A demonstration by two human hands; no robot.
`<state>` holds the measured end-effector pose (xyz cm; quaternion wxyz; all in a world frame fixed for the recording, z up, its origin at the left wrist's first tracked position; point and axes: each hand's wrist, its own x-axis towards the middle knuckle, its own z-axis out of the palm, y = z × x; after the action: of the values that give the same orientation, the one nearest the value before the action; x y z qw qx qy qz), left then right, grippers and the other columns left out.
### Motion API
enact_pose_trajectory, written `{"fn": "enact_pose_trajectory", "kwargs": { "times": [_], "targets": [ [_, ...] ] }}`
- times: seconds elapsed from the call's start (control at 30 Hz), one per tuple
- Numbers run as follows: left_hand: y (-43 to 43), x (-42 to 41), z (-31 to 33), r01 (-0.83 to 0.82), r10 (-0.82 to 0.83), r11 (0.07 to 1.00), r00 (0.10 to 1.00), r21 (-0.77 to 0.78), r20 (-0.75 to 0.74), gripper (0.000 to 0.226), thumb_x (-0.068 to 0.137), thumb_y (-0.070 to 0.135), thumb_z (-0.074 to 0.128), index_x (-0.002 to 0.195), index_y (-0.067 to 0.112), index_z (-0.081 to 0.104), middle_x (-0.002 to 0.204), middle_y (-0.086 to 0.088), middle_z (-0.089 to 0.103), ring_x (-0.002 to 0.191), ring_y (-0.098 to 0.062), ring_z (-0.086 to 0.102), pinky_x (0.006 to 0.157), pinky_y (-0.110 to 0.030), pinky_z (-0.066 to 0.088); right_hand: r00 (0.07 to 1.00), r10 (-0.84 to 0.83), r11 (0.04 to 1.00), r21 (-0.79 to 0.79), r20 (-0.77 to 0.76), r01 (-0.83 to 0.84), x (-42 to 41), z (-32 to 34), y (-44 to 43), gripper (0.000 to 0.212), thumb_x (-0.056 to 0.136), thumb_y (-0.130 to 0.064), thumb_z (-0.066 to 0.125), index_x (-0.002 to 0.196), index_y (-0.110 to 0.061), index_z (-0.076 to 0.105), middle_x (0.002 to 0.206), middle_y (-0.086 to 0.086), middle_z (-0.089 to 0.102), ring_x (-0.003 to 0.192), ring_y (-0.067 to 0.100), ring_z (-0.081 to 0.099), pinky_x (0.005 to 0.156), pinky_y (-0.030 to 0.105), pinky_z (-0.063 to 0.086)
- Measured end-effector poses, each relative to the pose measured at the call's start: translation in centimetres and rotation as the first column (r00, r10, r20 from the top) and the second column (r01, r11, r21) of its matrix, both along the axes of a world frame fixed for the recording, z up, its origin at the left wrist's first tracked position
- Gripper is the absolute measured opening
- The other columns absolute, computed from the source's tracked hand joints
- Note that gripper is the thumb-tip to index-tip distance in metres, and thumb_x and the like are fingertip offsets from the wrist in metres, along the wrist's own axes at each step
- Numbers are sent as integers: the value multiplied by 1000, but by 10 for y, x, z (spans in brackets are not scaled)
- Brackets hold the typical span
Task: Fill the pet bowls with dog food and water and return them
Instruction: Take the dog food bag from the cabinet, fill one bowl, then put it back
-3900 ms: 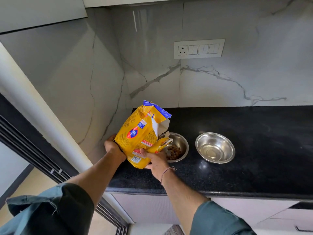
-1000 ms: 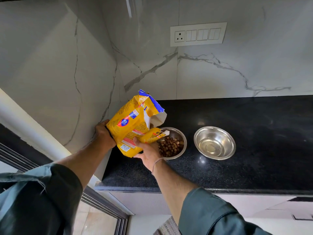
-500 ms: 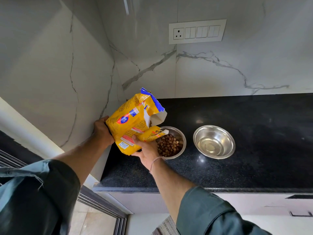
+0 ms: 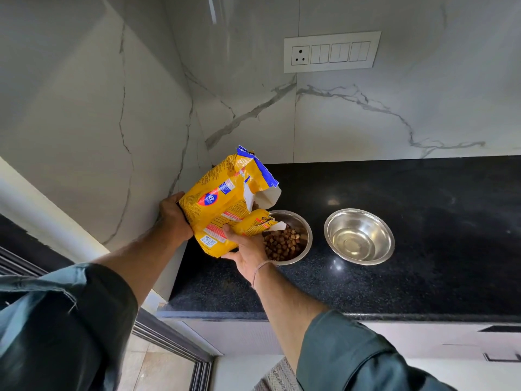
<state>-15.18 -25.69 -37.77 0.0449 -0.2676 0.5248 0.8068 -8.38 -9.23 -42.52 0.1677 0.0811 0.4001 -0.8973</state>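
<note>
A yellow dog food bag [image 4: 222, 204] with a torn blue top is tilted over the left steel bowl [image 4: 304, 230], its open mouth at the bowl's rim. My left hand [image 4: 173, 218] grips the bag's back edge and my right hand [image 4: 248, 249] holds it from below at the front. Brown kibble [image 4: 283, 244] covers the bottom of that bowl. A second steel bowl [image 4: 359, 237] stands to its right with no kibble in it; I cannot tell if it holds water.
Both bowls rest on a black granite counter [image 4: 423, 277] whose front edge runs below my arms. Marble walls meet in a corner just left of the bag. A white switch panel [image 4: 332, 52] is on the back wall. A dark window frame [image 4: 174, 342] lies lower left.
The kibble in the left bowl has grown from a small scatter to a fuller layer. The bag stays tilted over the bowl in both hands, and the camera view has dipped a little.
</note>
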Motion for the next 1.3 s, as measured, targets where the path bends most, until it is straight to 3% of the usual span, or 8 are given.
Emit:
{"fn": "enact_pose_trajectory", "kwargs": {
  "times": [0.17, 0.3, 0.47, 0.7, 0.83, 1.17, 1.3],
  "targets": [
    [0, 2, 0, -18, 18, 1000, 1000, 1, 12, 54, 103, 45, 35, 139, 15, 62, 132, -18, 66, 98, -34, 69, 87, -46, 57, 1000, 17, 1000, 10, 23, -17, -1, -2, 2, 69, 67, -26, 89, 129, -29, 62, 131, 3, 69, 132, 37, 55, 104, 78, 34],
    [2, 6, 1, 1, -1, 1000, 1000, -18, -4, 53, 106, 43, 33, 139, 12, 62, 120, -19, 70, 94, -34, 70, 78, -43, 58, 999, 16, 1000, 4, 41, -16, -1, -3, 2, 64, 73, -21, 85, 133, -26, 60, 132, 5, 68, 132, 38, 55, 104, 77, 36],
    [3, 8, 3, 3, -2, 999, 1000, -33, 17, 52, 105, 44, 33, 136, 16, 64, 126, -19, 69, 103, -37, 70, 80, -46, 59, 999, 12, 1000, 14, 33, -12, -2, -3, 3, 80, 66, -25, 88, 139, -26, 56, 135, 5, 67, 133, 39, 54, 103, 79, 34],
    [5, 10, 7, -11, 13, 997, 999, -75, 33, 50, 107, 43, 34, 132, 15, 66, 108, -16, 74, 93, -34, 71, 74, -43, 59, 999, 21, 1000, 9, 31, -21, -3, -4, 5, 81, 66, -25, 89, 140, -27, 55, 135, 4, 67, 133, 39, 54, 103, 79, 34],
    [5, 12, 7, -20, 25, 996, 998, -83, 55, 49, 105, 46, 35, 130, 19, 67, 118, -17, 73, 101, -36, 72, 74, -46, 61, 999, 21, 1000, 9, 35, -22, -3, -4, 6, 80, 66, -24, 88, 140, -27, 55, 135, 4, 66, 134, 39, 53, 103, 80, 33],
    [14, 15, 10, -28, 33, 996, 998, -88, 61, 51, 107, 41, 34, 138, 13, 62, 108, -17, 72, 87, -32, 70, 75, -42, 56, 998, 60, 998, -6, 31, -60, 1, -10, 8, 79, 69, -25, 88, 140, -30, 54, 136, 3, 66, 133, 37, 53, 102, 79, 36],
    [17, 15, 14, -29, 36, 995, 997, -96, 67, 49, 107, 40, 33, 136, 14, 64, 109, -17, 72, 91, -33, 69, 79, -42, 56, 998, 45, 999, 6, 41, -45, 2, -9, 8, 75, 67, -26, 88, 135, -32, 57, 134, 3, 66, 133, 37, 54, 100, 79, 38]
  ]
}}
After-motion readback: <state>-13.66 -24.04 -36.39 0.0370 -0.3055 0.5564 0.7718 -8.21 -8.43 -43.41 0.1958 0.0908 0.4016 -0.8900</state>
